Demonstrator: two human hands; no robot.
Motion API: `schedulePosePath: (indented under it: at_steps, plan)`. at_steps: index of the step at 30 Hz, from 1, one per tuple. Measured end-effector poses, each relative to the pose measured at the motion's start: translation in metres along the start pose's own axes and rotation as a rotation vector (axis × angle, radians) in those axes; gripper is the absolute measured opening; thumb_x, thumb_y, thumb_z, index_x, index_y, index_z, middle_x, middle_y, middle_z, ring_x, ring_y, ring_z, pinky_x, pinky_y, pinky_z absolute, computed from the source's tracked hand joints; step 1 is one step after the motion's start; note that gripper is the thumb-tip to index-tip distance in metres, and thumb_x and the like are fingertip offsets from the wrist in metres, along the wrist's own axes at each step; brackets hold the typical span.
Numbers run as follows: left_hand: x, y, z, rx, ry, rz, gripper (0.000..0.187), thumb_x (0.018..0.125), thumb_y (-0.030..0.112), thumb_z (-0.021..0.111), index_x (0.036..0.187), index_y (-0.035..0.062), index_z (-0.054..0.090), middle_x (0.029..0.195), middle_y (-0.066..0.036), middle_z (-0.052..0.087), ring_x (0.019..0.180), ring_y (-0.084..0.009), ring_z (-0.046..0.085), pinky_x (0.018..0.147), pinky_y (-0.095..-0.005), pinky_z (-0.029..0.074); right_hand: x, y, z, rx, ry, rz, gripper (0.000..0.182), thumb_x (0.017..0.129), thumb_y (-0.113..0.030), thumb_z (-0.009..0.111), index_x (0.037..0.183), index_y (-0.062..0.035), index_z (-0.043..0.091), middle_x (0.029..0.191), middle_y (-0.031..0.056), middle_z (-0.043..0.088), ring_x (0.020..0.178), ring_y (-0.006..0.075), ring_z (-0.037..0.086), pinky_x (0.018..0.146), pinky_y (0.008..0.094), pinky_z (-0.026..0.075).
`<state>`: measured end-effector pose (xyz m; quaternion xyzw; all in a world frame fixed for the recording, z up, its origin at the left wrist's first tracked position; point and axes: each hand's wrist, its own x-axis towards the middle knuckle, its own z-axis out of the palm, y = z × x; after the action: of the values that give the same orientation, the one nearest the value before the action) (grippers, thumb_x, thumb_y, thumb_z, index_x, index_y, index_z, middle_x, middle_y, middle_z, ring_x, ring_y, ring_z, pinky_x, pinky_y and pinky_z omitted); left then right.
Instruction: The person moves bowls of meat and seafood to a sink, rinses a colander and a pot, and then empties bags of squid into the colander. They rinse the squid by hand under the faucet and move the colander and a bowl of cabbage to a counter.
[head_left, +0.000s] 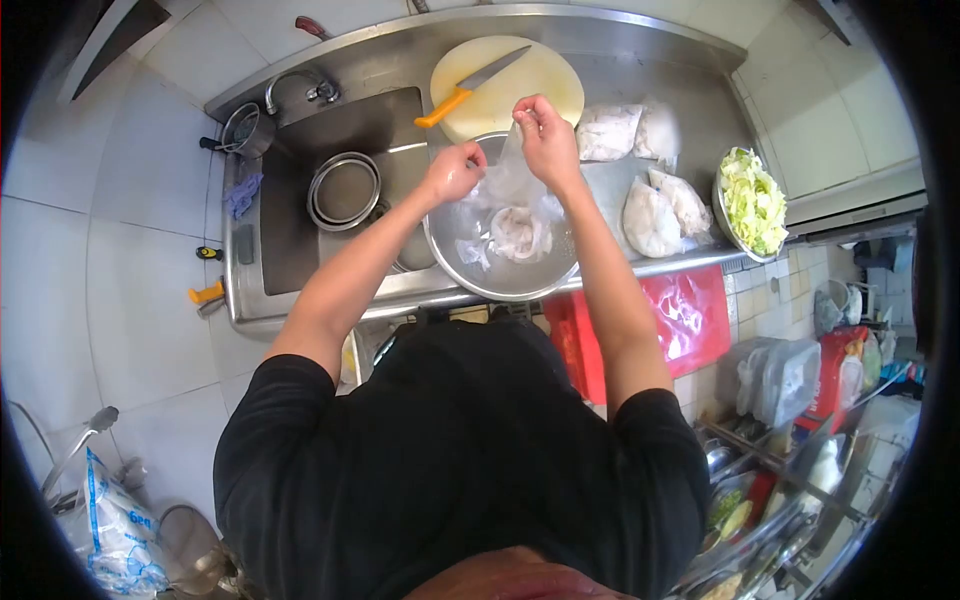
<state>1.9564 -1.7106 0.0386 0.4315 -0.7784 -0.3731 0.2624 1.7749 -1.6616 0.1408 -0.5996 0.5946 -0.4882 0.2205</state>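
Observation:
My right hand [549, 145] pinches the top of a clear plastic bag [513, 172] over a wide metal bowl [465, 272]. My left hand [457, 173], lower and to the left, has its fingers closed at the bag's other side. Inside the bowl lies pale, whitish food [521, 234], its kind hard to make out, with smaller translucent pieces to its left. Behind the bowl is a round white cutting board [555, 85]. On it rests a knife [490, 73] with an orange handle, which sticks out past the board's left edge.
Several bags of pale food [652, 218] lie on the steel counter to the right. Beyond them stands a bowl of chopped cabbage [752, 205]. At left, the sink [290, 190] holds round metal pans [344, 192] below a tap [300, 90]. A red crate [577, 345] sits below the counter.

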Motion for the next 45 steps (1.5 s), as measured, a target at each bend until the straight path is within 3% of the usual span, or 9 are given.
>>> schedulePosePath:
  at_steps: [3, 12, 15, 20, 22, 26, 37, 41, 45]
  plan:
    - [-0.01, 0.031, -0.006, -0.081, -0.101, -0.133, 0.023, 0.076, 0.015, 0.068, 0.096, 0.0037, 0.062, 0.099, -0.013, 0.068, 0.081, -0.0287, 0.067, 0.073, -0.0369, 0.052, 0.001, -0.002, 0.003, -0.02, -0.008, -0.045, 0.009, 0.091, -0.013, 0.06, 0.094, -0.0054, 0.059, 0.07, 0.0176, 0.062, 0.065, 0.0331, 0.061, 0.061, 0.0395, 0.047]
    - [-0.001, 0.028, 0.022, 0.108, 0.108, 0.19, 0.043, 0.086, 0.021, 0.066, 0.122, 0.0018, 0.054, 0.115, -0.022, 0.061, 0.09, -0.022, 0.068, 0.077, -0.0367, 0.053, 0.011, -0.021, 0.017, 0.036, -0.17, -0.111, 0.015, 0.089, -0.014, 0.062, 0.103, -0.0057, 0.061, 0.076, 0.016, 0.064, 0.062, 0.0302, 0.062, 0.062, 0.0373, 0.048]
    - [0.011, 0.014, 0.011, -0.353, -0.15, -0.199, 0.042, 0.088, 0.019, 0.064, 0.123, -0.0018, 0.053, 0.114, -0.02, 0.063, 0.089, -0.0202, 0.068, 0.074, -0.0351, 0.055, 0.0, -0.039, 0.015, -0.065, -0.174, -0.079, 0.023, 0.092, -0.017, 0.061, 0.112, -0.0066, 0.06, 0.091, 0.0122, 0.066, 0.07, 0.0167, 0.061, 0.064, 0.0293, 0.048]
    - [-0.018, -0.028, -0.013, -1.068, 0.123, -0.424, 0.021, 0.097, 0.008, 0.053, 0.116, 0.0044, 0.061, 0.111, -0.012, 0.065, 0.093, -0.0238, 0.067, 0.078, -0.0328, 0.058, -0.02, 0.061, 0.011, -0.15, 0.085, 0.065, 0.044, 0.086, -0.022, 0.068, 0.125, -0.0059, 0.055, 0.106, 0.0152, 0.066, 0.089, 0.0224, 0.066, 0.077, 0.0318, 0.051]
    - [-0.043, -0.04, -0.039, -1.219, 0.206, -0.375, 0.02, 0.096, 0.008, 0.053, 0.114, 0.0046, 0.06, 0.112, -0.012, 0.064, 0.1, -0.0251, 0.065, 0.083, -0.0381, 0.056, -0.047, 0.107, 0.013, -0.387, -0.246, 0.2, 0.054, 0.08, -0.026, 0.071, 0.127, -0.0041, 0.053, 0.118, 0.0181, 0.061, 0.103, 0.0363, 0.061, 0.09, 0.0402, 0.048]
    - [-0.11, -0.071, -0.104, -1.503, 0.381, -0.236, 0.019, 0.093, 0.011, 0.053, 0.109, 0.0044, 0.061, 0.112, -0.012, 0.063, 0.109, -0.0276, 0.06, 0.094, -0.0478, 0.049, -0.105, 0.112, 0.03, -0.759, -0.613, 0.16, 0.048, 0.076, -0.027, 0.072, 0.121, -0.014, 0.061, 0.125, 0.0176, 0.058, 0.109, 0.034, 0.06, 0.094, 0.0416, 0.047]
    - [-0.468, -0.204, -0.213, -1.0, 1.035, -0.388, 0.019, 0.085, 0.019, 0.056, 0.099, 0.007, 0.06, 0.091, -0.005, 0.061, 0.084, -0.0181, 0.059, 0.078, -0.0352, 0.049, -0.091, 0.134, 0.036, -0.572, -0.431, -0.071, 0.016, 0.087, -0.016, 0.059, 0.097, -0.0109, 0.07, 0.096, 0.0128, 0.069, 0.088, 0.0331, 0.064, 0.081, 0.0418, 0.05]
    - [-0.592, -0.257, -0.19, 0.112, 0.57, -1.435, 0.056, 0.083, 0.029, 0.065, 0.13, 0.0001, 0.052, 0.126, -0.019, 0.058, 0.117, -0.0256, 0.055, 0.096, -0.0379, 0.045, -0.078, 0.122, 0.013, -0.271, -0.392, 0.218, 0.013, 0.092, -0.016, 0.058, 0.094, -0.0074, 0.068, 0.087, 0.0074, 0.066, 0.08, 0.0209, 0.061, 0.077, 0.0319, 0.047]
    - [-0.509, -0.198, -0.175, 0.094, 1.024, -1.216, 0.057, 0.084, 0.026, 0.067, 0.129, -0.0032, 0.051, 0.128, -0.021, 0.056, 0.12, -0.0287, 0.054, 0.099, -0.0358, 0.042, -0.061, 0.114, -0.002, 0.124, -0.289, 0.271, 0.016, 0.097, -0.017, 0.056, 0.095, -0.0046, 0.066, 0.079, -0.0009, 0.061, 0.074, 0.0086, 0.051, 0.072, 0.0231, 0.042]
